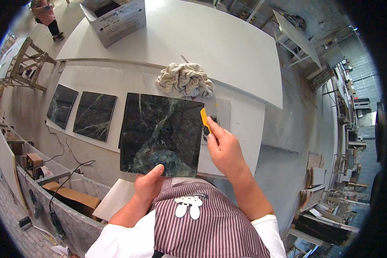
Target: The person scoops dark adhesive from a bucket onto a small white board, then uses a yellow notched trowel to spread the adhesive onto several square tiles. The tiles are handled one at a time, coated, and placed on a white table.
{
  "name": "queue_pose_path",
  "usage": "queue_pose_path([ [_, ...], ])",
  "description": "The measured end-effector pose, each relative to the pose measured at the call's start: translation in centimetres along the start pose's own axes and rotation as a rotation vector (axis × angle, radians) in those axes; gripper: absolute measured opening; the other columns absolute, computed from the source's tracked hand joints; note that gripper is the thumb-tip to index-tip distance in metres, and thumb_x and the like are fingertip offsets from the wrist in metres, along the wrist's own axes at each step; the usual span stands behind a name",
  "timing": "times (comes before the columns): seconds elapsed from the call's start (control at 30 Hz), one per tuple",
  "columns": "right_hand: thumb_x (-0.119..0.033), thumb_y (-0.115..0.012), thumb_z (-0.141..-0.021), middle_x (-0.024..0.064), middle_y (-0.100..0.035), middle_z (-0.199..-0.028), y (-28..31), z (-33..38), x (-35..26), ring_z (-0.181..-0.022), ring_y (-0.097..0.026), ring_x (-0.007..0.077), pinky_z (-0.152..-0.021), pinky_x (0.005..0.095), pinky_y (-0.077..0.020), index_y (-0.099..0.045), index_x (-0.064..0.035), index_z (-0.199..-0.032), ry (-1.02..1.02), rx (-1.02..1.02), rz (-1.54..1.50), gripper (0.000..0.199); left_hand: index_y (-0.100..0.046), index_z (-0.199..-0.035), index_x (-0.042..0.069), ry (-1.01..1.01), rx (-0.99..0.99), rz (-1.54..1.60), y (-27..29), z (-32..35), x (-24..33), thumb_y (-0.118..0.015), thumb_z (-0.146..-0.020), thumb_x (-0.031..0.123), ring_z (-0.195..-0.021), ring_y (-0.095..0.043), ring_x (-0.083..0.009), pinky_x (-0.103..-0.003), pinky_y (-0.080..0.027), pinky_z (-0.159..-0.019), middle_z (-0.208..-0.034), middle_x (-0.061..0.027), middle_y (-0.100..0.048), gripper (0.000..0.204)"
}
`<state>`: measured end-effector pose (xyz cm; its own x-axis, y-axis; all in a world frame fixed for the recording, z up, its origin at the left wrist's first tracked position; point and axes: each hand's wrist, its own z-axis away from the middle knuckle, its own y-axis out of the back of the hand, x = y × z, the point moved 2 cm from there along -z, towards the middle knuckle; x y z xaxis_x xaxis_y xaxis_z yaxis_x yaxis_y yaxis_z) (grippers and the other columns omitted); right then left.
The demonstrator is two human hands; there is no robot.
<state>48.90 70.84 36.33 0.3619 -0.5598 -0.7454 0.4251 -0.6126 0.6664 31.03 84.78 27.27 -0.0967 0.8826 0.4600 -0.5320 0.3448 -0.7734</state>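
A square dark green-black stone tile (161,133) with pale veins is held up in front of me. My left hand (149,182) grips its near edge, thumb on the polished face and fingers hidden beneath. In my right hand (223,148) is a small flat yellow scraper (205,119), its edge close to the tile's right side; whether it touches I cannot tell. Behind that hand, some black paste-like stuff (207,136) shows on a grey board (223,112). Two more dark veined tiles, one nearer (95,116) and one farther left (62,106), lie on the table.
A crumpled beige cloth (185,80) lies just beyond the tile. Past it are a large white slab (210,38) and a cardboard box (116,21). A stone trough (73,189) with cardboard inside stands at lower left. A person (47,19) is at the far left.
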Motion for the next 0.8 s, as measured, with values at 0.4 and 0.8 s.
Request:
queue_pose_path([
  [0.4, -0.01, -0.058, -0.085, 0.0155, -0.063, -0.075, -0.3, 4.7, -1.4, -0.067, -0.063, 0.0313, -0.06, 0.0424, -0.0504, -0.056, -0.0015, -0.129, 0.143, -0.262, 0.16, 0.045, -0.054, -0.122, 0.001, -0.139, 0.069, 0.058, -1.6, -1.6, 1.5, -0.055, -0.09, 0.004, -0.107, -0.064, -0.0301, -0.047, -0.053, -0.092, -0.116, -0.0143, -0.064, 0.032],
  [0.8, -0.008, -0.058, -0.084, 0.0198, -0.061, -0.071, 2.8, 2.8, -1.3, -0.058, -0.06, 0.0294, -0.057, 0.0364, -0.0481, -0.059, -0.0016, -0.125, 0.044, -0.123, -0.001, 0.041, -0.05, -0.127, 0.004, -0.102, -0.017, 0.103, -0.8, -2.2, 1.8, -0.054, -0.09, 0.0, -0.109, -0.062, -0.0289, -0.048, -0.051, -0.094, -0.119, -0.0124, -0.061, 0.038],
])
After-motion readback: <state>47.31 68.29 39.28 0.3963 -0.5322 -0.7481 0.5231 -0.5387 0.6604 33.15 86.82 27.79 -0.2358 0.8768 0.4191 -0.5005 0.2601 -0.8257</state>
